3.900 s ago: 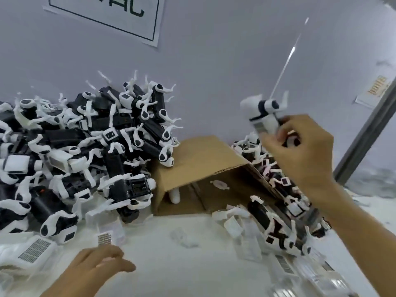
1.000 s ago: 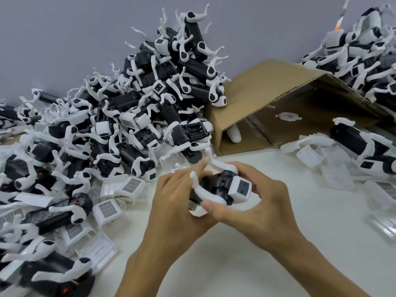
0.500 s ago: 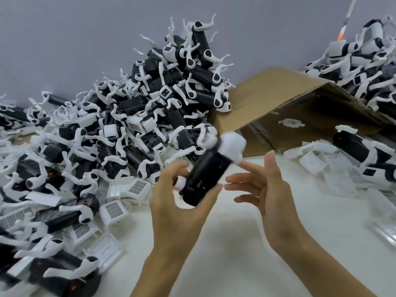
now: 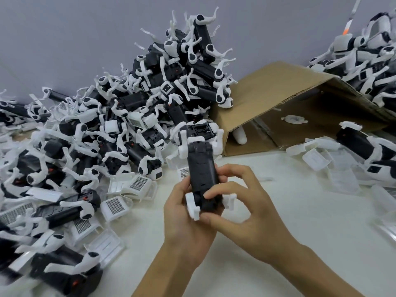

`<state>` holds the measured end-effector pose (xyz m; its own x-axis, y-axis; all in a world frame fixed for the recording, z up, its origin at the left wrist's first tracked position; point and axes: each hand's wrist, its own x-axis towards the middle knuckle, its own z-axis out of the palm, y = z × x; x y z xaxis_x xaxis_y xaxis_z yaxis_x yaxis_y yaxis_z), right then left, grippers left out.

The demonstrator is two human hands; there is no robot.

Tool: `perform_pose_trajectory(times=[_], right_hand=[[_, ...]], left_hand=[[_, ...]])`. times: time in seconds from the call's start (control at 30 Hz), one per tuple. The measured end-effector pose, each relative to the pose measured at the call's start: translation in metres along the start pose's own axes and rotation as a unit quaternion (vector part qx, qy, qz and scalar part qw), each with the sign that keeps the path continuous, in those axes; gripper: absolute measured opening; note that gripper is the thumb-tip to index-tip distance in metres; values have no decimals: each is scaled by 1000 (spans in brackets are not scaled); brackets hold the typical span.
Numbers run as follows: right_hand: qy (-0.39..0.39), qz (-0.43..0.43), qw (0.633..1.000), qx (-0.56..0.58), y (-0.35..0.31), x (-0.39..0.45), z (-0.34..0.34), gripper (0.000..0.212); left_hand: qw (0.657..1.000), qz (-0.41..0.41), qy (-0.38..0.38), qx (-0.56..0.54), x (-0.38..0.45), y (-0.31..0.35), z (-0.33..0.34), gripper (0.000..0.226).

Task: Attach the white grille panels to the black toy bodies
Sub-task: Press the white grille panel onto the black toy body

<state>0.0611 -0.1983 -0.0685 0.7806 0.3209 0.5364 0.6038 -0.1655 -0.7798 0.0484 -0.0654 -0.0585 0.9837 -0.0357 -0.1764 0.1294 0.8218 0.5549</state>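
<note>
A black toy body (image 4: 202,172) with white legs stands lengthwise in front of me, its underside turned up. My left hand (image 4: 184,219) grips its lower end from the left and below. My right hand (image 4: 242,202) holds it from the right, fingers curled over the near end. Several loose white grille panels (image 4: 114,205) lie on the table left of my hands, and another grille panel (image 4: 183,172) shows just behind the held body. A large heap of black-and-white toy bodies (image 4: 150,108) fills the left and middle.
A cardboard box (image 4: 272,97) lies on its side behind my hands. More toy bodies (image 4: 364,50) are piled on and beside it at the right, with clear plastic pieces (image 4: 342,179) on the white table (image 4: 289,211).
The toy body was tilted in my left hand with my right hand open beside it; now it points straight away from me and both hands grip it.
</note>
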Motion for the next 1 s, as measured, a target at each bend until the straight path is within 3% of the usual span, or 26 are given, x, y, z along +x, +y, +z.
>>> perform_pose_trajectory(times=[0.27,0.67,0.9,1.0], right_hand=[[25,-16,1000,-1,-1,0,1,21],[84,-28,996,-13,-4,-2,7,20],[63,-4,998,4,-4,-2,8,28],[43,2,999,25,-3,-2,7,22]], left_hand=[[1000,26,0,10,-3,-4,3,45],[998,44,-24,29,-4,-3,2,47],[998,58,-10,14,-4,-5,2,48],[999,47,-3,15,-4,-4,2,46]])
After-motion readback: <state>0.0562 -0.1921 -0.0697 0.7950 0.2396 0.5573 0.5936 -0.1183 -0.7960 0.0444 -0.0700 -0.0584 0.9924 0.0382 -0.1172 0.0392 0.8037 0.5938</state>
